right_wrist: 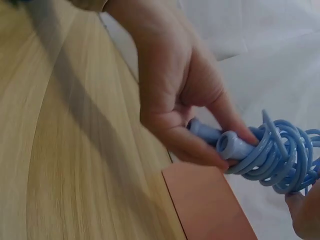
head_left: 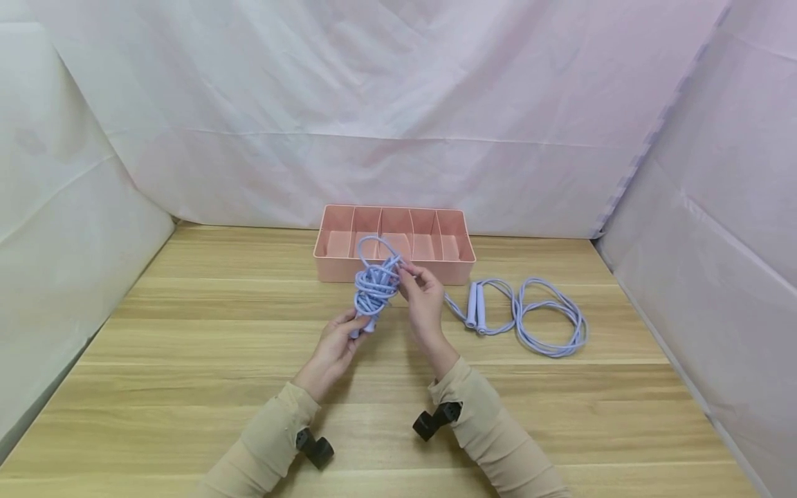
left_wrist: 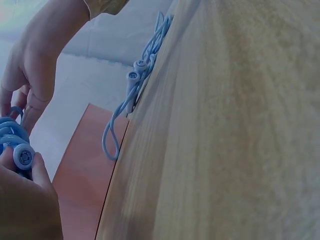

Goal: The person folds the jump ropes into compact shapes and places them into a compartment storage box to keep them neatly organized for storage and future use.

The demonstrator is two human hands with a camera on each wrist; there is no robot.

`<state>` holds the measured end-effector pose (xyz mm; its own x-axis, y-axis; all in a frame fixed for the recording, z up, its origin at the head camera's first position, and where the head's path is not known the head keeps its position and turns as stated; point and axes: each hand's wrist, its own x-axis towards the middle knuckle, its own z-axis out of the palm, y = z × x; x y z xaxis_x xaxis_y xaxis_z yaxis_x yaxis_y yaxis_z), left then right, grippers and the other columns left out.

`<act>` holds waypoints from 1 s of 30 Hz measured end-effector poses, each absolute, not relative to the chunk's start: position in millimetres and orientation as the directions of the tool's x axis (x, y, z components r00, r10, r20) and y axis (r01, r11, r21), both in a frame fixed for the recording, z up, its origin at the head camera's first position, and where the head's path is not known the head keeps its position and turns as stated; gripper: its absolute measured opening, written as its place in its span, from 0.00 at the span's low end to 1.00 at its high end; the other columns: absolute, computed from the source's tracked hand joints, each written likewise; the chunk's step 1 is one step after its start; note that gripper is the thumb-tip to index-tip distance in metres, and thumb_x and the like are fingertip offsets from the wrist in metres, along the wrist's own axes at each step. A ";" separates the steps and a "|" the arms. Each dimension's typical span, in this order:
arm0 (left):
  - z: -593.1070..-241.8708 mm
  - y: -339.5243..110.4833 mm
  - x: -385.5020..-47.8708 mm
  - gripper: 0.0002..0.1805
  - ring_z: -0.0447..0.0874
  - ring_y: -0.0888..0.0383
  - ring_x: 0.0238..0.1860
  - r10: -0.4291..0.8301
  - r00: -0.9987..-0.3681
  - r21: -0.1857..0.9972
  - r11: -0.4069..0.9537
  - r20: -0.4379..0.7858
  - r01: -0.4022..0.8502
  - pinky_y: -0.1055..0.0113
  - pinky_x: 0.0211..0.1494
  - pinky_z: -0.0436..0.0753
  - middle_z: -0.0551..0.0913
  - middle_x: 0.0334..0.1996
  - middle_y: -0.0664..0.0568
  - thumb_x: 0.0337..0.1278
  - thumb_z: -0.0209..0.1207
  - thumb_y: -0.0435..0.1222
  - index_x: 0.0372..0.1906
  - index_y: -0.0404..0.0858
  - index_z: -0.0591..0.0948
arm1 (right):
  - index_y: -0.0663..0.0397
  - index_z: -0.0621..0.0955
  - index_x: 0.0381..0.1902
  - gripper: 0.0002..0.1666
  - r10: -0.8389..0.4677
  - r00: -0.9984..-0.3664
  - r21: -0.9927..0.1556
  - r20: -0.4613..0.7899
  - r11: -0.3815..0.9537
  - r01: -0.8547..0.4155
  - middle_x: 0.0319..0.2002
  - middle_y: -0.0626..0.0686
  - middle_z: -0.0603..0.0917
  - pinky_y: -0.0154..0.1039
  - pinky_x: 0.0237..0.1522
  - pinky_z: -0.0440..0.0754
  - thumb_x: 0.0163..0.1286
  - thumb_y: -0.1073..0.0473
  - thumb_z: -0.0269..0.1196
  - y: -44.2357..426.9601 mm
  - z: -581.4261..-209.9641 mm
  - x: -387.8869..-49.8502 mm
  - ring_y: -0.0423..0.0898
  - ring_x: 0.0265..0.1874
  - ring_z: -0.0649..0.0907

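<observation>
A blue jump rope (head_left: 376,287), its cord wound in a bundle around two handles, is held up above the table in both hands. My left hand (head_left: 335,347) grips it at the lower end, by the handles. In the right wrist view, two hollow handle ends (right_wrist: 233,145) stick out beside the left fingers. At the bundle's upper end, my right hand (head_left: 426,304) pinches the cord between thumb and fingers. One loose loop of cord stands out at the top. Right of the hands, a second blue jump rope (head_left: 557,349) lies coiled, with its two handles (head_left: 476,306) side by side.
Behind the hands stands a pink organizer box (head_left: 398,270) with several compartments, near the back of the wooden table (head_left: 187,360). White cloth (head_left: 373,104) hangs behind the table and along both sides. Each wrist carries a small black camera.
</observation>
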<state>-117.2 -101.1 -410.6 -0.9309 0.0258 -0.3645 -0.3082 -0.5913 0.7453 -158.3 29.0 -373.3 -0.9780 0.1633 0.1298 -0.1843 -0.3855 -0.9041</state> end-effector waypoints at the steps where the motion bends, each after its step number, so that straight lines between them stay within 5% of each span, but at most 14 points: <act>1: -410.9 -101.4 -117.0 0.25 0.80 0.64 0.35 0.025 -0.933 0.751 -0.585 -0.359 -0.305 0.74 0.46 0.79 0.79 0.34 0.54 0.57 0.47 0.21 0.61 0.22 0.59 | 0.69 0.77 0.36 0.06 0.165 -0.980 -0.898 0.106 -0.407 -0.166 0.47 0.60 0.81 0.35 0.45 0.80 0.61 0.74 0.55 29.3 -372.5 -157.8 0.42 0.38 0.83; 6: -411.9 -102.1 -116.7 0.25 0.79 0.64 0.34 0.021 -0.931 0.765 -0.564 -0.364 -0.312 0.75 0.45 0.79 0.78 0.35 0.52 0.56 0.47 0.21 0.60 0.21 0.60 | 0.60 0.77 0.36 0.11 0.178 -0.984 -0.838 0.021 -0.534 -0.115 0.39 0.53 0.83 0.34 0.41 0.81 0.59 0.76 0.54 30.0 -369.0 -154.8 0.42 0.36 0.83; 14: -409.6 -100.9 -116.1 0.24 0.79 0.65 0.35 0.040 -0.936 0.752 -0.584 -0.349 -0.305 0.75 0.46 0.78 0.77 0.36 0.52 0.59 0.45 0.22 0.60 0.20 0.59 | 0.65 0.76 0.39 0.13 0.201 -0.980 -0.766 -0.007 -0.631 -0.124 0.38 0.55 0.80 0.31 0.37 0.82 0.56 0.79 0.55 28.0 -364.0 -150.7 0.41 0.32 0.82; 21: -409.1 -101.4 -116.1 0.24 0.79 0.64 0.33 0.003 -0.942 0.758 -0.593 -0.335 -0.271 0.75 0.43 0.79 0.80 0.32 0.55 0.56 0.47 0.20 0.60 0.22 0.61 | 0.58 0.82 0.27 0.12 0.132 -0.987 -0.755 -0.091 -0.656 -0.018 0.29 0.51 0.84 0.32 0.39 0.81 0.57 0.77 0.56 28.2 -358.2 -150.8 0.40 0.30 0.84; 26: -409.7 -103.2 -114.9 0.15 0.81 0.63 0.32 -0.056 -0.947 0.773 -0.594 -0.317 -0.223 0.73 0.42 0.80 0.81 0.30 0.55 0.53 0.49 0.19 0.44 0.32 0.78 | 0.60 0.81 0.26 0.08 0.106 -0.983 -0.802 -0.147 -0.594 0.056 0.30 0.52 0.83 0.33 0.41 0.81 0.57 0.75 0.58 28.1 -358.2 -153.4 0.39 0.29 0.83; 30: -409.8 -103.5 -114.3 0.18 0.81 0.63 0.31 -0.097 -0.947 0.778 -0.598 -0.308 -0.192 0.72 0.40 0.81 0.82 0.28 0.55 0.52 0.49 0.18 0.27 0.42 0.81 | 0.72 0.79 0.37 0.09 0.111 -0.983 -0.890 -0.145 -0.448 0.081 0.41 0.59 0.82 0.36 0.46 0.79 0.58 0.73 0.58 29.8 -361.3 -157.7 0.42 0.36 0.83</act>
<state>-114.3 -103.5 -409.8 -0.9465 -0.0966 -0.3078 -0.1920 -0.5980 0.7782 -157.7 29.8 -361.3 -0.9832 0.1105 -0.1450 0.0808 -0.4483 -0.8902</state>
